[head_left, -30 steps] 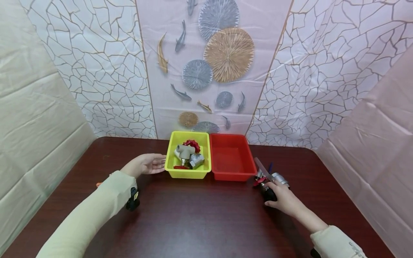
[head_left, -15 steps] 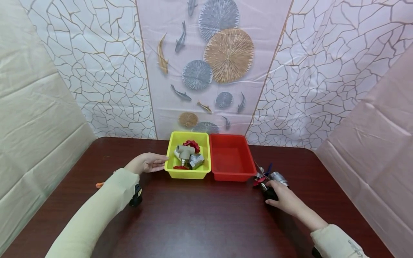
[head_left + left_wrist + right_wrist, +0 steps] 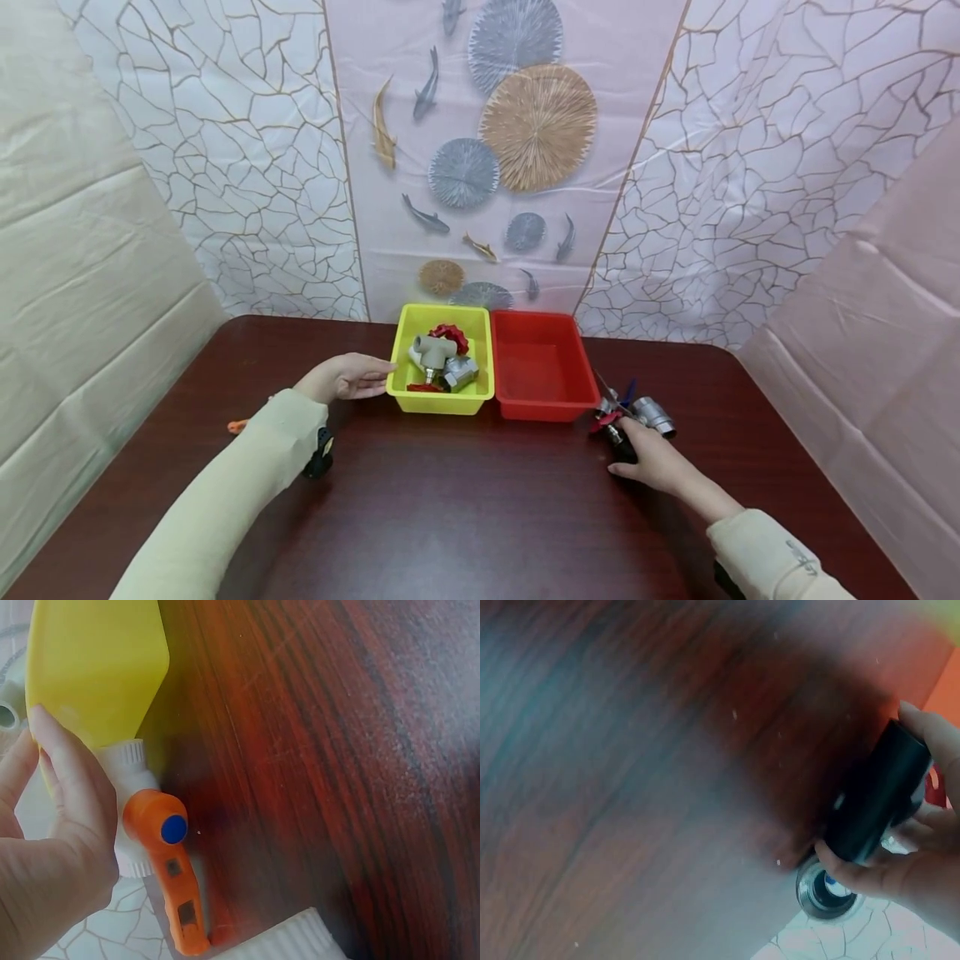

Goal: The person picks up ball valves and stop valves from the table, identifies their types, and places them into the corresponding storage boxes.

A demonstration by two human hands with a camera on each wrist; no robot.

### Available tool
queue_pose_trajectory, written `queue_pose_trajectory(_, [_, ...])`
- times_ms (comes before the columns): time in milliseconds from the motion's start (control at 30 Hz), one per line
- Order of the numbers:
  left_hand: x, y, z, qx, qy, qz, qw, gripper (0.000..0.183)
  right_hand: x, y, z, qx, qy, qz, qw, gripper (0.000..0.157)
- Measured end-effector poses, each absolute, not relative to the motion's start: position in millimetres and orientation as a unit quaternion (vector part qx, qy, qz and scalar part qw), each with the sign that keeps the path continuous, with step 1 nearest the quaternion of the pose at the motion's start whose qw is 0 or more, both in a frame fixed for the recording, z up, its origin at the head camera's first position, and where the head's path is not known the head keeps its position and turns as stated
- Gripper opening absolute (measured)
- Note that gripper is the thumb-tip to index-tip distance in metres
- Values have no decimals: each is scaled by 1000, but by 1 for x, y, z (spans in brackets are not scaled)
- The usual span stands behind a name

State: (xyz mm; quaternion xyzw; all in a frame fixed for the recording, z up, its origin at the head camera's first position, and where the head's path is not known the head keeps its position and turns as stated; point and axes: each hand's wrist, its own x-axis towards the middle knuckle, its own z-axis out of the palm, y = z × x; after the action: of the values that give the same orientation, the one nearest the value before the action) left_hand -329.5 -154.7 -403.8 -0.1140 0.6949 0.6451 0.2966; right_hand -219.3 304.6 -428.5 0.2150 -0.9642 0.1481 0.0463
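Note:
In the head view my left hand [image 3: 348, 377] is at the left rim of a yellow bin [image 3: 435, 403], thumb over the rim and fingers outside the wall. Inside the bin lie a grey pipe tee valve [image 3: 435, 350], a red handwheel [image 3: 452, 336] and a silver fitting [image 3: 460, 373]. My right hand [image 3: 660, 458] grips a black cylindrical piece [image 3: 877, 791] between thumb and fingers, low over the table at the right. From near these fingers a thin flat strip [image 3: 609, 390] slants toward the red bin's corner. A silver pipe fitting [image 3: 654, 417] lies beside the hand.
A red bin [image 3: 547, 410] stands against the yellow one, nothing seen inside it. Right of it are a red handwheel [image 3: 606, 421] and a blue lever [image 3: 628, 390]. A white valve with an orange handle [image 3: 180, 862] lies by my left forearm. Patterned cloth [image 3: 262, 167] hangs behind the table.
My left hand has moved slightly up and right, its thumb coming over the yellow bin's rim. At the right hand the flat strip has turned from broadside to nearly edge-on.

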Motion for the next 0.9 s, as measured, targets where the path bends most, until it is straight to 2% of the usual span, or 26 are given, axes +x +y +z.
queue_pose_trajectory(233, [-331,-155,-404,-116,687,649,305,51,-220,301,-434,201,-964,158,76,51])
queue_pose_trajectory(567, [-331,-158,-405,-99,681,658,305,53,-220,305,-424,175,-968,173,39,61])
queue_pose_trajectory(900, [-330,-155,-405,-99,690,650,301,52,-216,309,-415,189,-966,170,34,54])
